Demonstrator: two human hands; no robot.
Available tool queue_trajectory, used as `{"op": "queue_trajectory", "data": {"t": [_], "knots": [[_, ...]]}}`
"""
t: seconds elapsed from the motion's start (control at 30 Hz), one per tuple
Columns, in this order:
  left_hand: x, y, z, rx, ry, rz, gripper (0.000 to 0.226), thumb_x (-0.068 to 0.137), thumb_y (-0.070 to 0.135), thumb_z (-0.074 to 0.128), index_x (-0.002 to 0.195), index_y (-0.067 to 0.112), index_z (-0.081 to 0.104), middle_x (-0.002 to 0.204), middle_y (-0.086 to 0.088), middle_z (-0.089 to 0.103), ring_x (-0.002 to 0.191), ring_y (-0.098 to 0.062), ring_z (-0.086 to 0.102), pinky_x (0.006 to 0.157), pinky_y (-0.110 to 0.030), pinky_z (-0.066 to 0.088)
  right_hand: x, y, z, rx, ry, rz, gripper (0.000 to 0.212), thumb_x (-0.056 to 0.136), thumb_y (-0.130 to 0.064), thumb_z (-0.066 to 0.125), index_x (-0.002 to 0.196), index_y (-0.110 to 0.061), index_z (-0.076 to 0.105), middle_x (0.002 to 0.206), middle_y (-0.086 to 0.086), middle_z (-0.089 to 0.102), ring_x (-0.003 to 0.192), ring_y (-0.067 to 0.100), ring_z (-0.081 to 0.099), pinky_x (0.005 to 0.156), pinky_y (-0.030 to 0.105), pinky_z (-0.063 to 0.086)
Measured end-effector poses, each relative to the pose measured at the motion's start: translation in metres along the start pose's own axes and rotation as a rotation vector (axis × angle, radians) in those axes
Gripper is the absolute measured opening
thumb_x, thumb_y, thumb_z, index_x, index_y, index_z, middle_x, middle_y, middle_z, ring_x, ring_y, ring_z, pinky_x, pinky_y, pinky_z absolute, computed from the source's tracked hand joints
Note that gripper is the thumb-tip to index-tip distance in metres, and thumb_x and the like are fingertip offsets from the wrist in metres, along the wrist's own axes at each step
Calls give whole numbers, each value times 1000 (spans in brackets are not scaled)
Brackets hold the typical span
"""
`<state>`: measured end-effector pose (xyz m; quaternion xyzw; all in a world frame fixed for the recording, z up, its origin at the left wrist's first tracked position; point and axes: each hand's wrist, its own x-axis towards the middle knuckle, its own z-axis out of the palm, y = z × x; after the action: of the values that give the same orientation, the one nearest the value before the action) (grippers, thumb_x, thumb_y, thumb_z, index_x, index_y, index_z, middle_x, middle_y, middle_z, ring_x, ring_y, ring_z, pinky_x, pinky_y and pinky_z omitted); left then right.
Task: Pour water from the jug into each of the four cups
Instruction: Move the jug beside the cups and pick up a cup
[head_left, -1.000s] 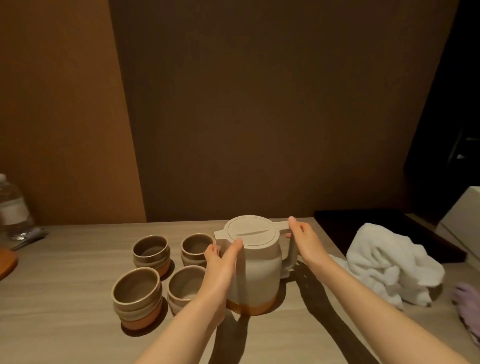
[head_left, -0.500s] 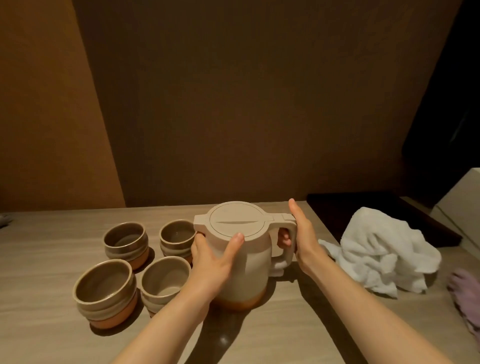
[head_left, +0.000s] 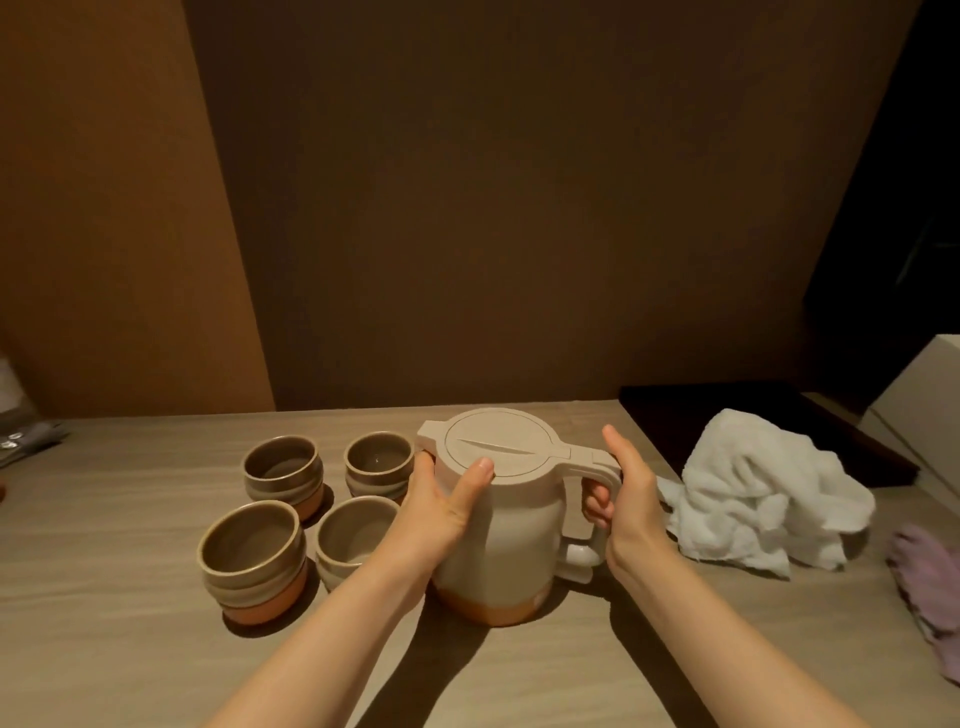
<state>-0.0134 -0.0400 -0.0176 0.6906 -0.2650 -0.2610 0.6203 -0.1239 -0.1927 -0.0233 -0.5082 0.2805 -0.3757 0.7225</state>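
On the bench (head_left: 130, 623), jug (head_left: 511, 540) upright beside four cups (head_left: 291, 514). Left hand (head_left: 441, 506) cups its body; right hand (head_left: 631, 499) grasps the handle (head_left: 592, 470).

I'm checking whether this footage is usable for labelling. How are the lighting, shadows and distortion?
Head view: dim, warm light; the forearms and jug cast dark shadows toward the camera on the table; wide-angle lens tilts the wall edges; the white towel is brightest, no glare; far-left items are blurred.
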Motion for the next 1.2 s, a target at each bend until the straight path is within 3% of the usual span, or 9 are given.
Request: {"op": "queue_trajectory", "data": {"t": [0.17,0.33,0.47,0.63,0.77,0.83,0.97,1.07,1.2], "knots": [[-15,29,-1,-10,-4,70,124,38,91,60,143,32,30,138,12,47,124,-13,44,104,-38,36,-18,-29,6,47,75,-40,55,88,-46,59,38,-23,52,38,-6,39,31,6,33,33,19,21],[-30,67,-10,43,15,108,129,34,99,45,143,31,33,142,10,45,130,-20,40,103,-43,32,-39,-78,17,52,92,-101,44,73,-50,64,42,-22,50,38,-6,38,32,8,32,33,19,24],[-45,83,-19,78,11,160,125,34,102,38,141,37,35,125,21,45,118,-11,42,93,-37,33,-60,-105,25,16,83,-132,40,71,-51,64,47,-20,51,39,-7,41,34,7,36,34,18,28],[-63,87,-32,60,-2,193,106,45,98,36,135,41,46,133,18,52,124,-14,46,107,-45,36,-80,-116,27,17,78,-121,41,77,-48,63,52,-18,51,40,-6,40,35,7,35,38,19,27],[-76,79,-43,91,40,168,58,63,85,23,104,59,55,113,27,53,110,-3,48,92,-29,37,-90,-115,28,-18,63,-124,41,77,-49,62,56,-16,51,39,-6,40,36,8,34,38,20,27],[-75,63,-52,121,134,197,58,78,77,20,116,50,54,123,21,51,117,-5,44,94,-29,34,-94,-113,26,-25,76,-112,42,78,-49,62,55,-16,51,39,-5,40,36,9,34,39,21,27],[-77,24,-71,168,376,160,28,94,38,51,121,30,55,108,16,57,107,-8,53,77,-20,42,-100,-108,22,-26,100,-85,42,80,-47,63,55,-16,51,37,-6,40,34,8,36,36,19,28],[-82,-12,-76,223,448,71,42,86,17,65,126,20,53,114,1,59,108,-17,56,81,-30,48,-101,-105,22,-32,92,-87,43,80,-48,63,56,-15,50,37,-7,40,34,8,35,34,18,28],[-84,-46,-73,298,534,-4,59,76,16,76,128,13,48,125,-8,55,114,-26,54,90,-38,47,-101,-100,21,-47,90,-81,46,79,-50,63,51,-16,51,38,-5,40,34,9,33,37,20,26]]}}
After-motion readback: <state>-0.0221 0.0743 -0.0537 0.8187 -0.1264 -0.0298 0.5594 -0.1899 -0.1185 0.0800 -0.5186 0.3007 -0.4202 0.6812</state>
